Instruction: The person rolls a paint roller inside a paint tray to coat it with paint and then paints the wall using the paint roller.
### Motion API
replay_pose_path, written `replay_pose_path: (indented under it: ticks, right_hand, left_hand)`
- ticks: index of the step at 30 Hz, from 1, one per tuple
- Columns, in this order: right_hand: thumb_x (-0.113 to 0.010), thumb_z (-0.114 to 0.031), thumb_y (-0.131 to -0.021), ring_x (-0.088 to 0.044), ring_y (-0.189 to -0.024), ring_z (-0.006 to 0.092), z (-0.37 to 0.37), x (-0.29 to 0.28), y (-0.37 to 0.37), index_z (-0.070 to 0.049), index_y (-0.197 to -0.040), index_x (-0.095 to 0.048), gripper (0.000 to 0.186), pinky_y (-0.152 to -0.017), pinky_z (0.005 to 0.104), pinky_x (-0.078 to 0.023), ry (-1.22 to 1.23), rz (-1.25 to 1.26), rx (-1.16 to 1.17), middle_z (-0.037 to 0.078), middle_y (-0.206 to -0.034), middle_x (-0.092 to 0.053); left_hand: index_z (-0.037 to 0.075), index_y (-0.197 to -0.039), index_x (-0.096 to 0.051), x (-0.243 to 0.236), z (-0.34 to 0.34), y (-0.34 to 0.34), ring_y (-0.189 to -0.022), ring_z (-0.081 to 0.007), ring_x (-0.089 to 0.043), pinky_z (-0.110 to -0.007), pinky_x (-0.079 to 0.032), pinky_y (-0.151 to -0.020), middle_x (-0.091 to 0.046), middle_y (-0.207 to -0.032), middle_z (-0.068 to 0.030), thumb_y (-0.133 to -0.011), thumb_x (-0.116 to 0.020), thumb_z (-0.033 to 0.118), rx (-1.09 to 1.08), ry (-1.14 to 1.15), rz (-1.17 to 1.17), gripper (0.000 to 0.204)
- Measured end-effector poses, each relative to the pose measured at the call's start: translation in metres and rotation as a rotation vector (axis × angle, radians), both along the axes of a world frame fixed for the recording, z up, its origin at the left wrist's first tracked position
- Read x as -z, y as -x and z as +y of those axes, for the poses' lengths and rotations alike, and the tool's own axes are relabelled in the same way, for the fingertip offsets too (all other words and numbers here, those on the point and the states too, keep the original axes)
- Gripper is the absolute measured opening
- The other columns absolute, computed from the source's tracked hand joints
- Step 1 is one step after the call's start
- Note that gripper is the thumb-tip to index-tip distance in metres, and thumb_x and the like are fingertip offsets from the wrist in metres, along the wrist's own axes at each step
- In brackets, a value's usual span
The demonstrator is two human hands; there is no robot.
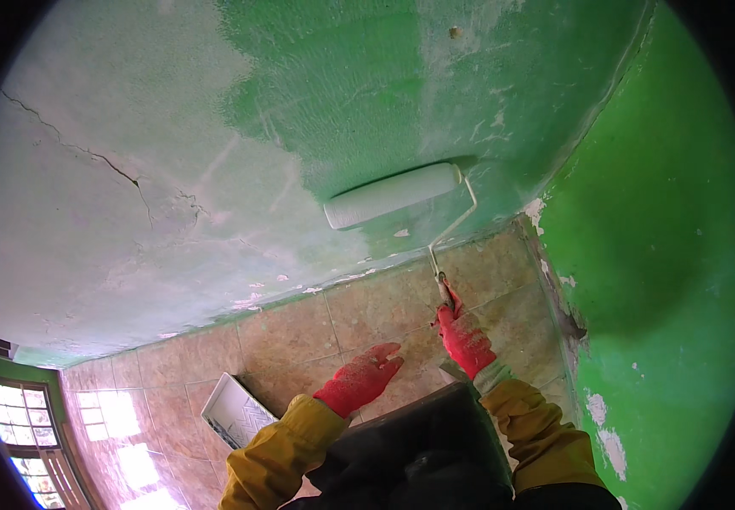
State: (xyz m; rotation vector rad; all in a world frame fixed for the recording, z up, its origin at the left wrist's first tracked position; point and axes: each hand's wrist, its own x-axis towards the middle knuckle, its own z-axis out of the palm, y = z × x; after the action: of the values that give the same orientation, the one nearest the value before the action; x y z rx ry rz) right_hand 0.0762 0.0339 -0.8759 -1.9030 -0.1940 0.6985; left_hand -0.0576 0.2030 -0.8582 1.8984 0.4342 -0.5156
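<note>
My right hand (464,338), in a dusty red glove, is closed around the handle of a paint roller (397,195). The roller's bent wire frame reaches up from the hand, and its long white sleeve lies against the wall (172,187), slightly tilted. Around and above the sleeve the wall is a darker, wet-looking green; to the left it is pale and chalky. My left hand (359,379), also in a red glove, hovers over the tiled floor with its fingers stretched out and nothing in it. A white paint tray (235,411) lies on the floor beside my left forearm.
Tan tiles cover the floor (286,331). A bright green wall (656,229) with peeling patches meets the pale wall at a corner on the right. A long crack (95,156) runs through the left part of the wall. A barred window (20,412) stands at the lower left.
</note>
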Motion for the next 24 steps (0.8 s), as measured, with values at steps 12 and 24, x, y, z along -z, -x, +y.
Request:
replay_pose_path:
  ticks: [12,24]
  right_hand:
    - [-0.044,-0.028,-0.092,-0.061,-0.066,0.0217,0.004,0.137,-0.014,-0.016,-0.138,-0.034,0.048,-0.064,0.0374,-0.049,0.046,0.094,-0.021,0.011,-0.087,-0.062]
    - [-0.041,-0.02,-0.095,-0.058,-0.061,0.0166,-0.008,0.221,-0.041,-0.015,-0.143,-0.016,0.055,-0.058,0.0332,-0.047,0.212,0.187,-0.201,0.007,-0.079,-0.061]
  left_hand:
    - [0.006,-0.127,-0.049,0.017,0.008,0.001,-0.109,-0.0194,-0.056,-0.029,-0.043,-0.091,-0.056,-0.123,-0.0114,-0.092,-0.052,0.031,-0.012,0.001,0.158,0.043]
    - [0.004,-0.128,-0.047,0.044,0.018,0.002,-0.107,-0.0185,-0.056,-0.028,-0.043,-0.09,-0.058,-0.119,-0.0124,-0.093,-0.051,0.03,-0.046,0.057,0.178,0.043]
